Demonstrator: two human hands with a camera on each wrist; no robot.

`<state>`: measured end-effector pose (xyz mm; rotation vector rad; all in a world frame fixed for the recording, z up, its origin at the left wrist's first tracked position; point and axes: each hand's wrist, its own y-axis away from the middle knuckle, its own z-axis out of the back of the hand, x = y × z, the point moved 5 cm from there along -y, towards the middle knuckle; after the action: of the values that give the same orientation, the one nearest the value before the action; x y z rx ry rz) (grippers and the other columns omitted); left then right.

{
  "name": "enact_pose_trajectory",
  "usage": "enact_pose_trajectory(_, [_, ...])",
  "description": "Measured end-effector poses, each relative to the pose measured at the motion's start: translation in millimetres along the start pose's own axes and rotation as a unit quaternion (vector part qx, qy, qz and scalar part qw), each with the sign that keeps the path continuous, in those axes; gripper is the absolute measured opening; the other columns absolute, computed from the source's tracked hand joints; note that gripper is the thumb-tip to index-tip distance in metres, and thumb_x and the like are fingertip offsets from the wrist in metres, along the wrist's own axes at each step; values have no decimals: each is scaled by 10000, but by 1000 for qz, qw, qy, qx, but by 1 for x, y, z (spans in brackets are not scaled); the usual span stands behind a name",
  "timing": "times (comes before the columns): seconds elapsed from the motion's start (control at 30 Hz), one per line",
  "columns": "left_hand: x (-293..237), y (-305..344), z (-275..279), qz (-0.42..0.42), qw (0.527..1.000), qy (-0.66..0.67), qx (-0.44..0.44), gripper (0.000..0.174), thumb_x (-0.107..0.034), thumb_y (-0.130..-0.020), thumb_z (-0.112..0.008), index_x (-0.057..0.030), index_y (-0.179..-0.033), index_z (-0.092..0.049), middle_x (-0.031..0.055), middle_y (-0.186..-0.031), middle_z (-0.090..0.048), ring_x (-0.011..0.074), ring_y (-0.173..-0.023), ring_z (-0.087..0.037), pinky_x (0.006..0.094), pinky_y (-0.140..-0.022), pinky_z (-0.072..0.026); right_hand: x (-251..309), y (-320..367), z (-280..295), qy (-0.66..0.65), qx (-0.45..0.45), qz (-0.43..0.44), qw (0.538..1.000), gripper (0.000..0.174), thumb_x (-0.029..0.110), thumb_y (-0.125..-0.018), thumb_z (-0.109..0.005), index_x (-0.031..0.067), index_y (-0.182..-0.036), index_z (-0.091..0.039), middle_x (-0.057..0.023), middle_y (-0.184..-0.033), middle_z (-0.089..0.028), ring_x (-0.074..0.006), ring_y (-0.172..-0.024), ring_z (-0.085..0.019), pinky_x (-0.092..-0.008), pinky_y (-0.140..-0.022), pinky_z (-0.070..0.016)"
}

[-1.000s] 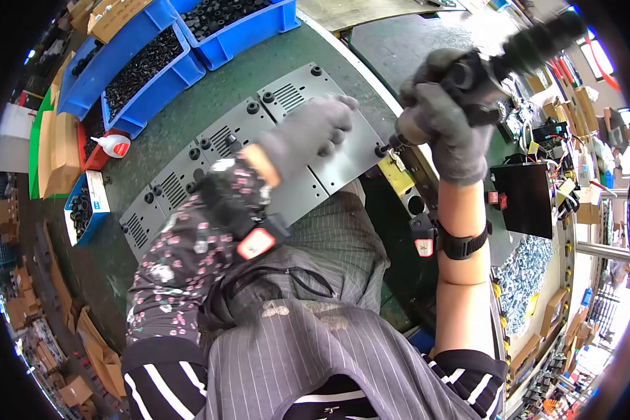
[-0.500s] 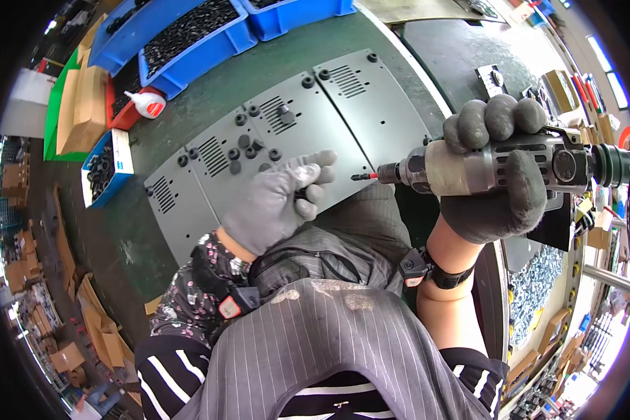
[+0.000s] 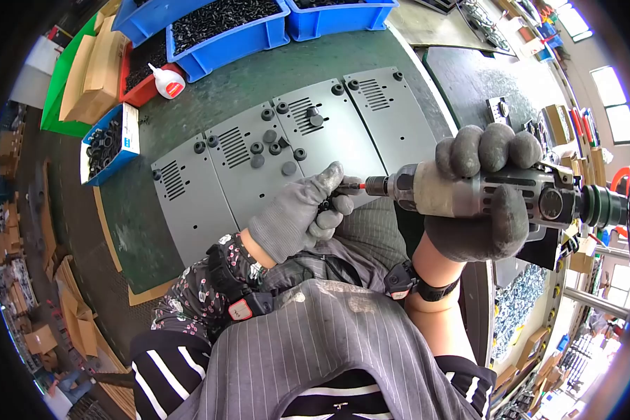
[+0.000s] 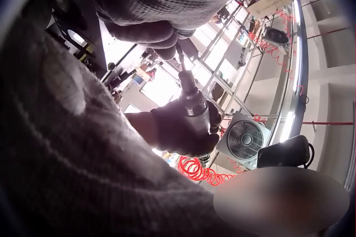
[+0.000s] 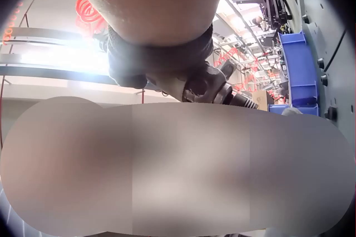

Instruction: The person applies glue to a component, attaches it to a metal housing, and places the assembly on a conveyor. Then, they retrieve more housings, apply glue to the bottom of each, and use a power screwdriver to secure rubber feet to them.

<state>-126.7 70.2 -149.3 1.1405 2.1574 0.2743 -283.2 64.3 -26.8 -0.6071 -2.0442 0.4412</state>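
Observation:
My gloved right hand point(image 3: 479, 189) grips a grey pneumatic screwdriver point(image 3: 497, 192), held level with its red-tipped bit point(image 3: 353, 185) pointing left. My gloved left hand point(image 3: 304, 210) sits at the bit's tip, its fingers curled and pinching a small dark part point(image 3: 324, 205) against it. In the left wrist view the screwdriver point(image 4: 192, 101) runs from the left fingertips point(image 4: 167, 40) down into the right hand point(image 4: 178, 128). The right wrist view shows the right glove point(image 5: 161, 62) round the tool body point(image 5: 208, 87). Several grey vented metal plates point(image 3: 259, 150) with black rubber feet point(image 3: 267, 135) lie on the green bench beyond both hands.
Blue bins point(image 3: 224, 24) of black parts stand at the bench's far edge, a white glue bottle point(image 3: 166, 80) in a red tray point(image 3: 143, 87) to their left. A small blue box point(image 3: 105, 143) of black parts sits far left. A tray of silver screws point(image 3: 521, 297) lies at right.
The screwdriver has swung from upright at the plate's right edge to level. The left hand left the plate, drew back toward my body and now meets the bit's tip.

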Motion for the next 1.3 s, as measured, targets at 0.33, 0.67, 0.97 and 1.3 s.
enact_pose_trajectory(0.33, [6, 2, -2, 18, 996, -64, -61, 404, -435, -927, -475, -38, -949, -544, 2, -662, -532, 41, -457, -362, 180, -408, -296, -4, 11, -1, 11, 50, 37, 998, 409, 183, -675, -589, 97, -1059, -476, -29, -813, -387, -141, -642, -409, -270, -558, -352])
enact_pose_trajectory(0.67, [-33, 33, 24, -51, 965, -255, -27, 300, -110, -938, -396, 10, -1183, -521, 8, -761, -553, 58, -598, -435, 196, -522, -368, 11, 7, 46, -28, -66, 52, 996, 369, 158, -733, -563, 82, -1089, -500, -59, -907, -490, -190, -791, -509, -320, -716, -427])
enact_pose_trajectory(0.97, [-78, 33, -5, -275, 476, -796, -255, 199, -254, -795, -624, -104, -914, -679, 69, -799, -627, 220, -750, -607, 335, -682, -485, -1, 15, 53, -64, -55, 7, 996, 382, 113, -748, -580, 77, -1115, -481, -71, -906, -486, -201, -807, -510, -343, -730, -436])
enact_pose_trajectory(1.3, [-76, -7, -16, -234, 454, -844, -165, 187, -208, -768, -620, -99, -914, -664, 82, -864, -641, 257, -838, -614, 366, -737, -484, 23, 14, 68, -12, -74, 29, 997, 417, 123, -744, -572, 58, -1145, -479, -91, -920, -488, -215, -790, -498, -369, -717, -424])
